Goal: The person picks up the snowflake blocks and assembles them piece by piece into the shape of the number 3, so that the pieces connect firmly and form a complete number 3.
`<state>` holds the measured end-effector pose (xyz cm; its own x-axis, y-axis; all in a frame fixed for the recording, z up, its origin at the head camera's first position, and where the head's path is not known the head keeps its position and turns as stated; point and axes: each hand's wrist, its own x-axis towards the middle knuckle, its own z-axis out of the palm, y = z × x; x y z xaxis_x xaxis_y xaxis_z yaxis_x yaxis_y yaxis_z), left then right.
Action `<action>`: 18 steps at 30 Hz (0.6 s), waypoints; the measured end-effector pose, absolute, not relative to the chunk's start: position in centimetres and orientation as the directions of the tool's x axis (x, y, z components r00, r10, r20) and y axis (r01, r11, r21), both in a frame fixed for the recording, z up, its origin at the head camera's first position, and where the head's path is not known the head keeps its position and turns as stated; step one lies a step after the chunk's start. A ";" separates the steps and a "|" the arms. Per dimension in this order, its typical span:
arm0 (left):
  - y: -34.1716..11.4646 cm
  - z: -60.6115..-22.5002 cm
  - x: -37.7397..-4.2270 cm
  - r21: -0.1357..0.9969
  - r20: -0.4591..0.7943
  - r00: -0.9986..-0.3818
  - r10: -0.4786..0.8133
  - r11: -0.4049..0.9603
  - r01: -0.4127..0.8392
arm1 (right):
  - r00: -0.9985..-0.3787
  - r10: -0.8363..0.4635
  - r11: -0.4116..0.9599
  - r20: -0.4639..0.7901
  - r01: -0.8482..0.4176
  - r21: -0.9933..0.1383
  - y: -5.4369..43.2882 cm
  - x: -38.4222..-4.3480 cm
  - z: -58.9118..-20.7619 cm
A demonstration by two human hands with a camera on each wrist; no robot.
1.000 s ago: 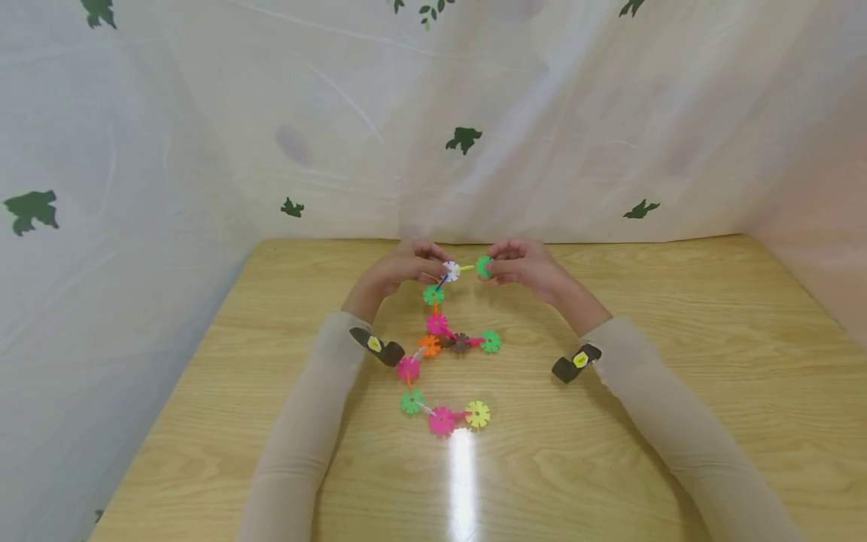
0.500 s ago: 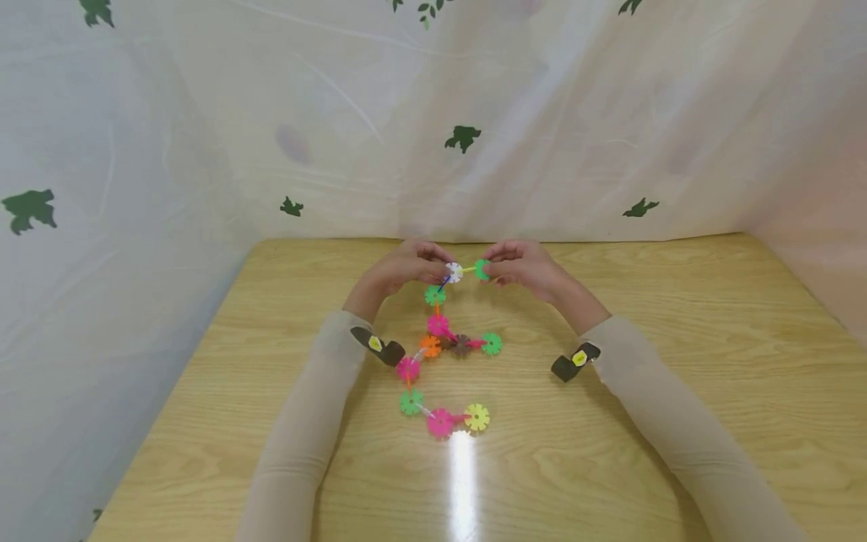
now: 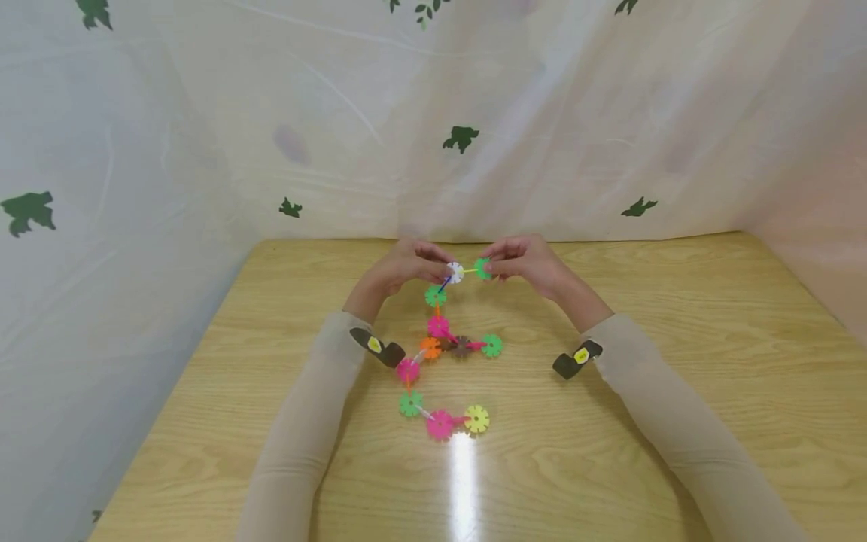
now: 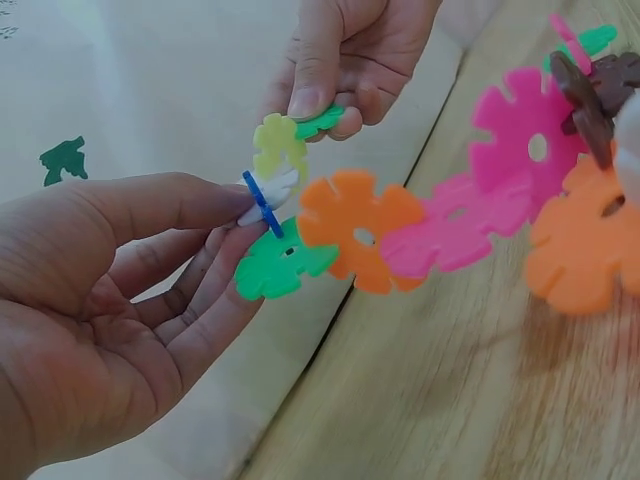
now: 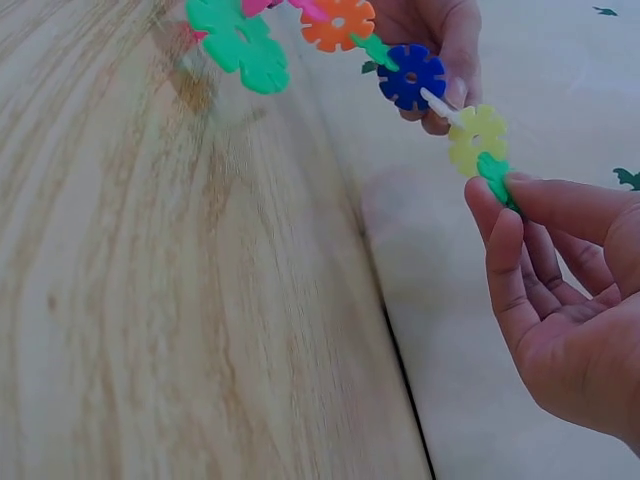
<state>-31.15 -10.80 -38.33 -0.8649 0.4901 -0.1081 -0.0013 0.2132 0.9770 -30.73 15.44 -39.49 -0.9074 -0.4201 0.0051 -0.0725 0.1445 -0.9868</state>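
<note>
A chain of notched, flower-shaped plastic discs runs between my hands and down toward the front. My left hand pinches the white disc between thumb and fingers. Beside it a blue disc slots into the chain, followed by a green disc and an orange disc. With thumb and fingertips my right hand pinches the green end disc, partly covered by the thumb. A yellow disc links that green disc to the white one.
Lower in the chain, a brown disc leads to a side branch ending in a green disc. The near end has a pink disc and a yellow disc. Behind the wooden table hangs a pale cloth.
The white disc has shifted slightly right, toward the green end disc. Both hands keep their pinch and have barely moved.
</note>
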 end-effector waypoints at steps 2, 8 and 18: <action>-10.8 -38.3 -31.1 0.978 -0.093 -0.868 0.488 0.207 0.011 | -0.910 -0.414 0.133 0.019 -0.081 -0.988 15.4 -30.7 -39.5; -10.8 -37.9 -30.9 0.980 -0.082 -0.874 0.480 0.198 0.016 | -0.911 -0.410 0.102 0.054 -0.105 -0.989 15.2 -30.6 -39.4; -10.5 -37.9 -30.8 0.979 -0.079 -0.876 0.475 0.201 0.021 | -0.915 -0.394 0.099 0.088 -0.138 -0.986 15.1 -30.4 -39.2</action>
